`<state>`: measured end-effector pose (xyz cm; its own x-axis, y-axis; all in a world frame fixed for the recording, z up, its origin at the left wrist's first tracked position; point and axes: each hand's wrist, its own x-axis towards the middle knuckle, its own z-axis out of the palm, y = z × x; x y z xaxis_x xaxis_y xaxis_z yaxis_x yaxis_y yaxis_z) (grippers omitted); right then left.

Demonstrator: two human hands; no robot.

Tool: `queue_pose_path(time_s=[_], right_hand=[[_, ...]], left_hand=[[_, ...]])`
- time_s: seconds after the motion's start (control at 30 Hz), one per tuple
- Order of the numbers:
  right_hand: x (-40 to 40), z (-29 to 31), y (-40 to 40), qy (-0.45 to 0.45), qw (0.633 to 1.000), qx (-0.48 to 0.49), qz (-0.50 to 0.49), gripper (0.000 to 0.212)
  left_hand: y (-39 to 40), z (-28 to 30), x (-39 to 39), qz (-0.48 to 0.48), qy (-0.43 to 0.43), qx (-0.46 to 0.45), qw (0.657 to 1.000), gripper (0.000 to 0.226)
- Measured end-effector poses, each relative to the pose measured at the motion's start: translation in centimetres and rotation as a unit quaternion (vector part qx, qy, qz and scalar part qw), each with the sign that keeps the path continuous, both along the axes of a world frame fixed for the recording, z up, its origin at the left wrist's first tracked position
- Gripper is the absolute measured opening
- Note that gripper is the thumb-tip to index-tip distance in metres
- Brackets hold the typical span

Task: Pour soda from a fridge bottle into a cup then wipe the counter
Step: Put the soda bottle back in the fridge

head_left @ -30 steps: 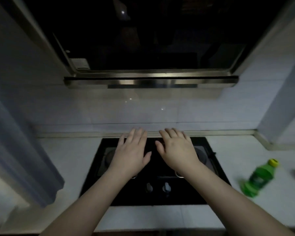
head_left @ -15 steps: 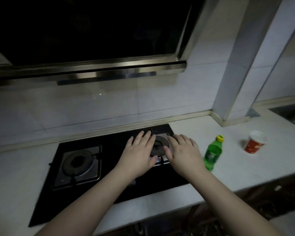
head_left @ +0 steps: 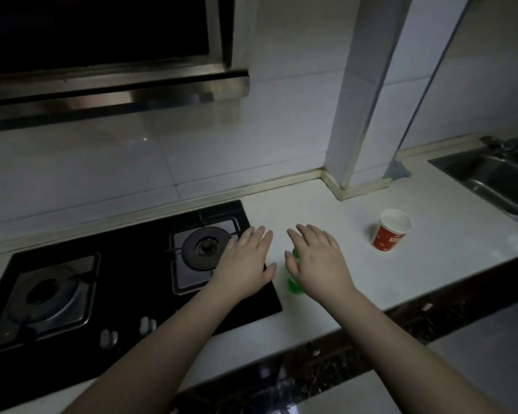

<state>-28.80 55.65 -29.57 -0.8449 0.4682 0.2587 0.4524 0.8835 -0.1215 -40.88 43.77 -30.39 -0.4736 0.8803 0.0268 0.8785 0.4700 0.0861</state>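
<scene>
Left hand: the left hand (head_left: pixel 245 264) is held palm down with fingers straight and together, thumb out to the side, over the right edge of the gas hob (head_left: pixel 132 279); it grasps nothing, and whether it touches the surface cannot be told.
Right hand: the right hand (head_left: pixel 319 261) is stretched forward palm down, fingers spread and relaxed, empty, held above the green soda bottle (head_left: pixel 293 283); no finger curls round the bottle.
Arms: both bare forearms reach in from the bottom edge, roughly parallel, angled up toward the middle of the counter.
Soda bottle: it stands on the white counter (head_left: pixel 311 204) just right of the hob's corner, mostly hidden beneath the right hand; only a strip of green shows between thumb and wrist, and its cap is out of sight.
Cup: a red and white paper cup (head_left: pixel 391 230) stands upright on the counter, well apart to the right of the hands, its mouth open.
Hob: two burners, the right burner (head_left: pixel 205 248) just beside the left hand's fingertips; two knobs sit at the front edge.
Surroundings: a steel range hood (head_left: pixel 117 94) hangs above the hob, and a steel sink (head_left: pixel 491 180) is set into the counter at far right beyond a tiled pillar (head_left: pixel 362 100).
</scene>
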Motion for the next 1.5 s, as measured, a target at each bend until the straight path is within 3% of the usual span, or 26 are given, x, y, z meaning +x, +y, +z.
queue_pose_path(time_s=[0.37, 0.47, 0.6, 0.8, 1.0, 1.13, 1.23, 1.37, 1.5], right_hand=[[-0.2, -2.2, 5.4, -0.009, 0.994, -0.109, 0.024, 0.069], [-0.6, -2.6, 6.1, 0.007, 0.979, -0.205, 0.004, 0.079], [-1.0, -3.9, 6.9, 0.028, 0.931, -0.36, -0.041, 0.09], [-0.8, -6.4, 7.4, 0.058, 0.89, -0.451, -0.038, 0.039], [-1.0, -6.6, 8.1, 0.069, 0.897, -0.435, -0.036, 0.036], [-1.2, -5.9, 8.7, 0.077, 0.897, -0.434, -0.034, 0.038], [-1.6, -4.6, 9.0, 0.082, 0.903, -0.421, -0.019, 0.04], [-1.9, -2.7, 9.2, 0.096, 0.905, -0.415, 0.002, 0.042], [-2.2, -1.0, 9.0, 0.108, 0.908, -0.404, 0.026, 0.043]], left_hand=[[4.7, -6.4, 0.5, 0.068, -0.169, -0.013, 0.983, 0.074], [5.3, -7.3, 0.7, 0.088, -0.227, -0.006, 0.97, 0.076], [6.2, -8.6, 0.9, 0.115, -0.287, 0.006, 0.951, 0.08], [7.3, -10.1, 1.1, 0.147, -0.355, -0.005, 0.923, 0.086], [7.9, -11.4, 0.9, 0.152, -0.382, 0.013, 0.912, 0.085], [8.2, -11.8, 0.9, 0.137, -0.422, 0.046, 0.895, 0.072], [8.4, -11.9, 1.1, 0.14, -0.496, 0.099, 0.851, 0.073], [8.9, -11.9, 1.1, 0.199, -0.598, 0.188, 0.753, 0.078], [9.4, -10.7, 0.6, 0.203, -0.614, 0.234, 0.726, 0.062]])
